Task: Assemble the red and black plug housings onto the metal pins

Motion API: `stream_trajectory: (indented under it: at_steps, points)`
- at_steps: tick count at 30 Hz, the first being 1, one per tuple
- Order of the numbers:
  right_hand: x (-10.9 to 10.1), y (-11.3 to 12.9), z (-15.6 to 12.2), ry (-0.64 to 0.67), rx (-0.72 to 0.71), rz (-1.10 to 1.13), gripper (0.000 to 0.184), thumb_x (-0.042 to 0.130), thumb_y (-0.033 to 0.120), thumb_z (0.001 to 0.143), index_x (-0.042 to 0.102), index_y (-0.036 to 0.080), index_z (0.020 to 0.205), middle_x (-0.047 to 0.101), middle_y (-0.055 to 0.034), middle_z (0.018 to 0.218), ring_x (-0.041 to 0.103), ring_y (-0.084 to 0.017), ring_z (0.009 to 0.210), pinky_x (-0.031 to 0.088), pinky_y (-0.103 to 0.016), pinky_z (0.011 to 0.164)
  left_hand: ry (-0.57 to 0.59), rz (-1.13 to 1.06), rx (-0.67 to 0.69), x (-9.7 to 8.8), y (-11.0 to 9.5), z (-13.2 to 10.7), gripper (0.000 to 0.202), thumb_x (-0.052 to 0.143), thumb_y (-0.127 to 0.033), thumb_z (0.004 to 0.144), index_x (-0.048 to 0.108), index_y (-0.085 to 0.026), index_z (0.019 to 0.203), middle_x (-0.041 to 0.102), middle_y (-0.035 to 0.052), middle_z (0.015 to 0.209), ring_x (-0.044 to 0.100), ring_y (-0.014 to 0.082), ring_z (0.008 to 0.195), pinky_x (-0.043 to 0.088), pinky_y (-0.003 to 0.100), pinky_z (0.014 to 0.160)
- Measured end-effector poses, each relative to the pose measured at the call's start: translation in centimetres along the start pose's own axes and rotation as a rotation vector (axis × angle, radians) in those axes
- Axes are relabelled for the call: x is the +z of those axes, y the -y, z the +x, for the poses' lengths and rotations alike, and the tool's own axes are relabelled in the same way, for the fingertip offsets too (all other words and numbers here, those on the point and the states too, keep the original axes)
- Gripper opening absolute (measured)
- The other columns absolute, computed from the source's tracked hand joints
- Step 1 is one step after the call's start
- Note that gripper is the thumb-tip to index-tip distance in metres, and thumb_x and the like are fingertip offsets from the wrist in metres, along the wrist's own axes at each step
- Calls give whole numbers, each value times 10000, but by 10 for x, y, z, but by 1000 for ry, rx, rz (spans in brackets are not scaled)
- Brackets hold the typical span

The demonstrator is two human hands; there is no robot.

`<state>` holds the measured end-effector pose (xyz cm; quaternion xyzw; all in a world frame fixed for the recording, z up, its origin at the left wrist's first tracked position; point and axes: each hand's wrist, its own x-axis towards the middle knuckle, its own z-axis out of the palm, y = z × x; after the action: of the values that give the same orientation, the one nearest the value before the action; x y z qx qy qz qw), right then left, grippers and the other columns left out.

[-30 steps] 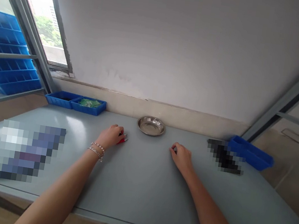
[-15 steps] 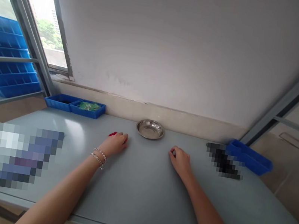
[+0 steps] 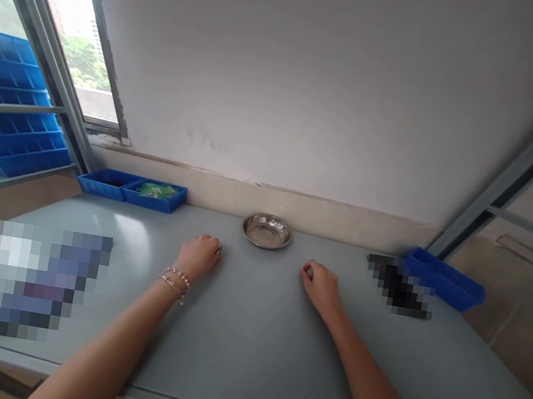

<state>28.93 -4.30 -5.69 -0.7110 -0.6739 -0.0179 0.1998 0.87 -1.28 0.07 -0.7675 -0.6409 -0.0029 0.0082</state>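
Observation:
My left hand (image 3: 199, 255), with bracelets at the wrist, rests on the table left of the metal dish, its fingers curled closed. A small greyish tip shows beside its knuckles; what it belongs to is hidden by the fingers. On the other side, my right hand (image 3: 322, 285) lies on the table with fingers bent and thumb and forefinger close together. A dark spot and a bit of red show at those fingertips, too small to name. The round shiny metal dish (image 3: 267, 232) stands beyond and between both hands, touched by neither.
Two blue bins (image 3: 156, 196) stand at the back left, one holding green packets. Another blue bin (image 3: 446, 280) sits at the right beside a blurred dark object (image 3: 397, 286). A pixelated bluish item (image 3: 48, 283) lies at the left. Stacked blue crates (image 3: 12, 109) are by the window.
My left hand has turned and closed more; the red piece that stuck out beside it no longer shows, and a greyish tip does. My right hand stays in place.

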Motion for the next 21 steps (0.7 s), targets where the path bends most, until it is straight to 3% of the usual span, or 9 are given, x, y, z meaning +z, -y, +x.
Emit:
stream_trajectory:
  at_steps: [7,12,17,21]
  points:
    - [0,1,-1,14,13,0,113,483,229,841,588,188,834,662,-46,820,597,-176,768,323,-282,651,-32,36,-4,0,-9,-4,241,418,-214,775,651,-165,809,651,134,885,614,248,851,451,323,668]
    - [2,0,-3,29,23,-2,113,476,218,840,585,191,818,661,-47,817,594,-177,769,316,-287,656,-136,-50,33,-7,-16,-7,223,438,-266,782,641,-175,789,645,98,888,598,226,805,430,309,647]
    - [-4,5,-6,-66,24,67,177,462,304,854,570,175,909,645,-73,852,575,-186,756,335,-304,690,-370,-226,156,-6,-26,-10,197,462,-294,809,617,-181,852,659,60,853,580,210,865,405,338,788]
    - [-17,25,-12,-133,-108,372,299,431,438,852,572,178,893,595,-32,732,522,-148,639,364,-274,651,-360,-409,351,1,-42,-18,180,475,-288,820,599,-181,897,657,37,820,585,153,751,423,291,757]
